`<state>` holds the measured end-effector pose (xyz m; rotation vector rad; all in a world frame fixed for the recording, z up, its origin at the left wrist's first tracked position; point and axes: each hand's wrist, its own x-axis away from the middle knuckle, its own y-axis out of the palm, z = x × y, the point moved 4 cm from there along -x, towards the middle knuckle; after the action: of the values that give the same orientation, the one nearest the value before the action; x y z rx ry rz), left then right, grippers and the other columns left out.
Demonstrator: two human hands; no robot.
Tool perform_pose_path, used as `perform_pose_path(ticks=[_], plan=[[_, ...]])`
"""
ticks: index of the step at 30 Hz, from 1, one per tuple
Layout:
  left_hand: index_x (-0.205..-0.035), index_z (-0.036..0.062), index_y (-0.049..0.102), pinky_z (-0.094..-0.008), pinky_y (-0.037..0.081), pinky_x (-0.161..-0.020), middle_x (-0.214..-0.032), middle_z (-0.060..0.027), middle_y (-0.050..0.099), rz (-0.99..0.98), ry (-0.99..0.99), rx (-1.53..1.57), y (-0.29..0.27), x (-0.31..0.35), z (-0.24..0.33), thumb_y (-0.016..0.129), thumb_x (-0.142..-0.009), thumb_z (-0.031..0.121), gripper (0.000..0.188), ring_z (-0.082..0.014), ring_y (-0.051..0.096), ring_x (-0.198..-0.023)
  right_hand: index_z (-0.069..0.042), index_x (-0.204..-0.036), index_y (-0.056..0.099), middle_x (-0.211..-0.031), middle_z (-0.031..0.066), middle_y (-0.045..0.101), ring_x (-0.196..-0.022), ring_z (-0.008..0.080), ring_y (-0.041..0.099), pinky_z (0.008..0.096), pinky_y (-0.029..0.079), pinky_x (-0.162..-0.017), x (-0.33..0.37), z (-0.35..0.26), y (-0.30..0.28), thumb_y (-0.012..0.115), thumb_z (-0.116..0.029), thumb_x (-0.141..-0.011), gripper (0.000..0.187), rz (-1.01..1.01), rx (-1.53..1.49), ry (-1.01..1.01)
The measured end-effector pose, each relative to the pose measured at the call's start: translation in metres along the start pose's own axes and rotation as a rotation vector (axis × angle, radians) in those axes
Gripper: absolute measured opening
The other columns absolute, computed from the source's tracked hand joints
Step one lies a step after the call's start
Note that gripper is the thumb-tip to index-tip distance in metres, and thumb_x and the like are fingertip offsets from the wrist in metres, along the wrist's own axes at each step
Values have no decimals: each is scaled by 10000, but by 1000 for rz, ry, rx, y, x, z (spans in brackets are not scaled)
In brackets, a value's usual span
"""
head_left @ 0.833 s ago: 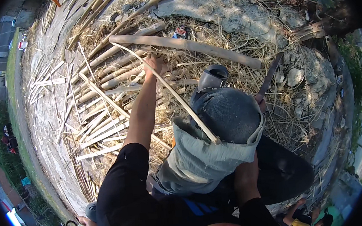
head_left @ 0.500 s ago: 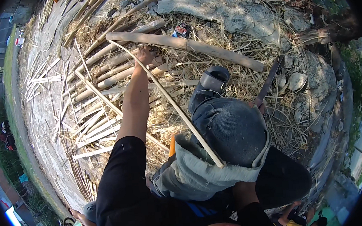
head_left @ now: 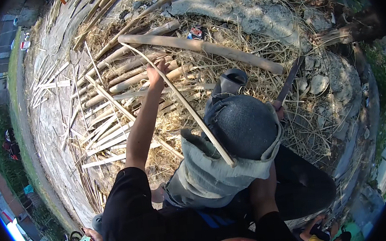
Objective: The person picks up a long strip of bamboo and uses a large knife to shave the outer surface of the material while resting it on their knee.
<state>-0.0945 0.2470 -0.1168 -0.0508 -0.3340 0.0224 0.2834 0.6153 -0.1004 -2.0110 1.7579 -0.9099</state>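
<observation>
A long, narrow bamboo strip [head_left: 185, 103] slants from the bamboo pile down to my lap. My left hand [head_left: 156, 72] is loosely closed around its upper part, the thumb on one side and the fingers on the other. The strip's near end rests on a pale grey-green cloth [head_left: 202, 176] draped over my leg, beside my knee in dark grey fabric [head_left: 245, 127]. Beyond that knee, my right hand [head_left: 279, 110] grips a machete [head_left: 290, 83], its dark blade pointing up and away. The knee and cloth partly cover my right hand and forearm.
A thick bamboo pole [head_left: 238, 59] lies across the far side of several poles. Split pale strips [head_left: 108, 140] are scattered at left, with curled shavings [head_left: 307, 129] around my legs. Rough stone [head_left: 336, 91] rises at right. Other people [head_left: 93, 237] sit behind at the lower left and right.
My left hand has slid down the strip toward me. The strip's near end has shifted slightly away from my body. The cloth now hides an orange object seen before. The machete stays put.
</observation>
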Motion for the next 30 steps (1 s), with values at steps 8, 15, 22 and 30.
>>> perform_pose_path(ticks=[8,15,22,30], plan=[[-1243,28,612,-461,445,-1065,-1216,-160,643,-5,1209,-686,19,129,180,633,-750,-95,508,-359,575,-1211,54,-1009,616,-890,130,655,-751,305,609,402,489,-754,8,-24,-12,696,-118,-674,385,-107,-110,39],[-958,36,731,-318,581,-756,-916,-101,757,452,1450,-687,-63,109,323,767,-903,89,85,-209,735,-841,6,-781,620,-687,88,645,-566,199,604,354,475,-533,-30,21,9,683,-119,-678,174,37,-328,-65],[-1077,-161,543,-385,663,-765,-1037,-264,705,687,1153,-81,-209,173,425,618,-999,77,260,-314,745,-913,8,-778,624,-661,75,629,-573,210,582,386,457,-563,-17,5,5,706,-171,-747,199,-12,-309,15],[-1300,-122,454,-398,599,-979,-1144,-234,654,795,876,45,-477,118,255,529,-1072,258,449,-319,670,-1094,33,-881,628,-773,133,659,-676,284,607,428,467,-665,-11,7,12,675,-276,-841,316,-80,-210,19]])
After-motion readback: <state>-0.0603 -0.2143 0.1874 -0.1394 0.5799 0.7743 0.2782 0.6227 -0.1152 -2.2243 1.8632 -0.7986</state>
